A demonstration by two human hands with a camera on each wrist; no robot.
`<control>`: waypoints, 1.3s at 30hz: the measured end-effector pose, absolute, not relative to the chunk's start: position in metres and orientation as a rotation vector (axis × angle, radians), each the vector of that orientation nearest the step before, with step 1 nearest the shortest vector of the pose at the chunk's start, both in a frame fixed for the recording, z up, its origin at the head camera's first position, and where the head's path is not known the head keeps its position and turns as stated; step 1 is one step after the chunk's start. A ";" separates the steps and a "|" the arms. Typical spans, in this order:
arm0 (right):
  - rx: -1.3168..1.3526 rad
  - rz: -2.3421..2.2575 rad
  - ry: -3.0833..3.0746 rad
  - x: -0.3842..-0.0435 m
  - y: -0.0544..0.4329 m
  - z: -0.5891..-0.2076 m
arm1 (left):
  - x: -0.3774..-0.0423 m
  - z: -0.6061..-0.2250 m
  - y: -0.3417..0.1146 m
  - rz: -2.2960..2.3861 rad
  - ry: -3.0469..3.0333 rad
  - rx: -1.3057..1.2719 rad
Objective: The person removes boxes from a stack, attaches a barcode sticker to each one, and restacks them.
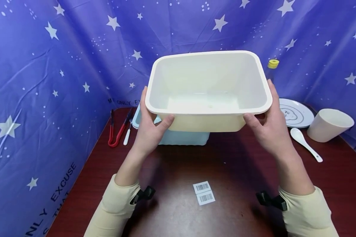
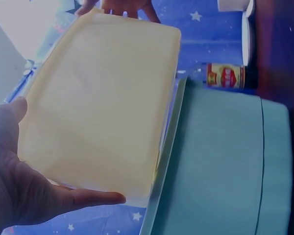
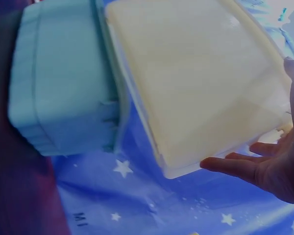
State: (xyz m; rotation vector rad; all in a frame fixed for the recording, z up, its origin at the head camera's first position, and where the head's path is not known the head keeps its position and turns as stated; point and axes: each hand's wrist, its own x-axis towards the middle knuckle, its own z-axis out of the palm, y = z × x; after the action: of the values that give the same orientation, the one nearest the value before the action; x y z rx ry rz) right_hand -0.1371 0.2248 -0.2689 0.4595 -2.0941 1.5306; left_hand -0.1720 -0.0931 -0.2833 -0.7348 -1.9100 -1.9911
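Head view bright, sharp, edges bowed; soft shadows on bench (image 1: 234, 171). Wrist views hazy, blue-tinted, probably defocused.

Basin (image 1: 207, 89) above tub (image 1: 184, 136); tongs (image 1: 115, 130) left; plate (image 1: 296, 113), cup (image 1: 329, 125), spoon (image 1: 305, 143) right.

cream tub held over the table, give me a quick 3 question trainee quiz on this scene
1. True or false: the cream tub rests flat on the table.
2. Which lies nearest the tilted cup? A) red tongs B) white spoon C) barcode labels
3. Fill in: below the tub stands a light ____ bin.

Key:
1. False: the left hand and right hand hold it up by its two sides.
2. B
3. blue
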 end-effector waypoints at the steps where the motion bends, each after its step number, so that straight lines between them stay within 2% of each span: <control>1: 0.446 1.523 -2.105 -0.136 0.227 -0.267 | -0.172 -0.284 -0.091 -1.998 -1.910 -0.741; 10: 0.421 1.489 -2.122 -0.131 0.255 -0.255 | -0.173 -0.283 -0.065 -2.039 -1.876 -0.806; 17: 0.702 1.795 -1.908 -0.137 0.275 -0.255 | -0.170 -0.283 -0.046 -2.011 -1.895 -0.801; 26: 0.826 2.033 -1.792 -0.131 0.295 -0.251 | -0.161 -0.282 -0.025 -2.013 -1.911 -0.761; 39: 0.836 2.046 -1.751 -0.128 0.323 -0.249 | -0.151 -0.282 -0.001 -1.969 -1.944 -0.763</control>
State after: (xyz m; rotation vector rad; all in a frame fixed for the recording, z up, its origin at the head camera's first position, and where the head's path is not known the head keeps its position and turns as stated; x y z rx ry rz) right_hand -0.1284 0.3232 -0.2485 0.8360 -1.7515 2.0463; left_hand -0.1506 -0.0013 -0.2821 -0.7634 -1.9445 -1.9694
